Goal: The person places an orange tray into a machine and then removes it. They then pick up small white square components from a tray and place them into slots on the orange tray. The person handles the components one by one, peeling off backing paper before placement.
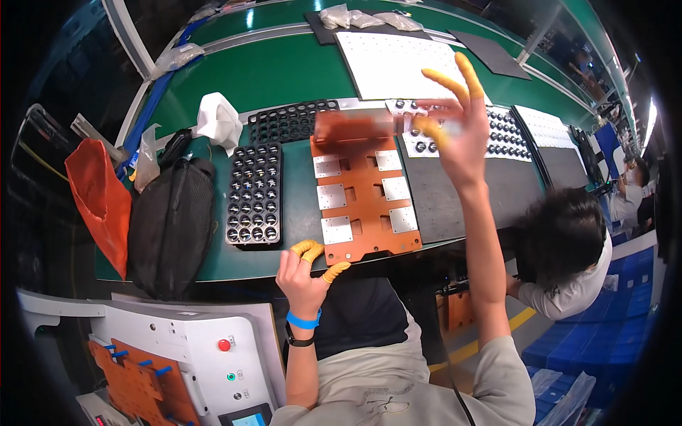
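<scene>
In front of me an orange-brown fixture plate (368, 199) lies on the green table, bearing several silver square plates (335, 197) in two columns. My left hand (302, 282), with yellow finger covers, grips the fixture's near left corner between thumb and fingers. Raised over the far right side is my right hand (463, 138). Two of its yellow-covered fingers stretch upward, while the thumb and another finger pinch the right end of an orange-brown bar-shaped piece (355, 131). This piece is motion-blurred above the fixture's far end, so its exact shape and any link to the fixture are unclear.
A black tray of round lens-like parts (254, 195) stands left of the fixture; a black holed tray (288, 121) lies behind. White sheets with round parts (506, 135) are at right. A black bag (174, 227) hangs left. A co-worker (568, 248) sits close on my right.
</scene>
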Action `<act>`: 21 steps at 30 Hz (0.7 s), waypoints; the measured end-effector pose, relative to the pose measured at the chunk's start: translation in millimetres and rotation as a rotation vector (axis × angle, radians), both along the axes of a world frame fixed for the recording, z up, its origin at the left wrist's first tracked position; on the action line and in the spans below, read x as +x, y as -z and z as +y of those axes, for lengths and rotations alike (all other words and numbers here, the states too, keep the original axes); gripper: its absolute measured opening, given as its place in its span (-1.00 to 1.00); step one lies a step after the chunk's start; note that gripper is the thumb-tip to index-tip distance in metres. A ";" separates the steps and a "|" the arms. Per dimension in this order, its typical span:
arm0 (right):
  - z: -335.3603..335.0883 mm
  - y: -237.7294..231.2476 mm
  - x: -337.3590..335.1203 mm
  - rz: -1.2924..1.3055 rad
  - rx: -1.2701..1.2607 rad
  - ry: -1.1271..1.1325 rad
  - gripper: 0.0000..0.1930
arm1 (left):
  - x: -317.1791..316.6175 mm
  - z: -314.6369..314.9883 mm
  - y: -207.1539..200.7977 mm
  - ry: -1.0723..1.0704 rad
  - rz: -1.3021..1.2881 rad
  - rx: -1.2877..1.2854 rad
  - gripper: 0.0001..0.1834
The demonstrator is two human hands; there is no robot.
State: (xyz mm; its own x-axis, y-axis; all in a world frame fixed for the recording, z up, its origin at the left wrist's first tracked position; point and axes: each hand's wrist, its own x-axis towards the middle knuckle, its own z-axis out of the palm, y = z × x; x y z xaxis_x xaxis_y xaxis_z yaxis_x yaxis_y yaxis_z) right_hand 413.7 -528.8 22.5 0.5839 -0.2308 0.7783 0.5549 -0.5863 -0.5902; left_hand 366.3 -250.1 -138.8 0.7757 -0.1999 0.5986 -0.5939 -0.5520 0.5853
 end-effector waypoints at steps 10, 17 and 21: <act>-36.7 72.7 110.9 0.499 0.478 0.020 -0.73 | 1.7 1.4 -6.7 0.053 0.094 -0.018 -0.41; -47.5 63.0 102.0 0.756 0.263 0.120 -0.69 | -0.9 0.3 -10.6 0.047 0.109 0.003 -0.43; -21.8 68.6 56.5 0.638 -0.393 0.544 -0.62 | -3.2 0.3 -11.4 0.029 0.143 -0.019 -0.46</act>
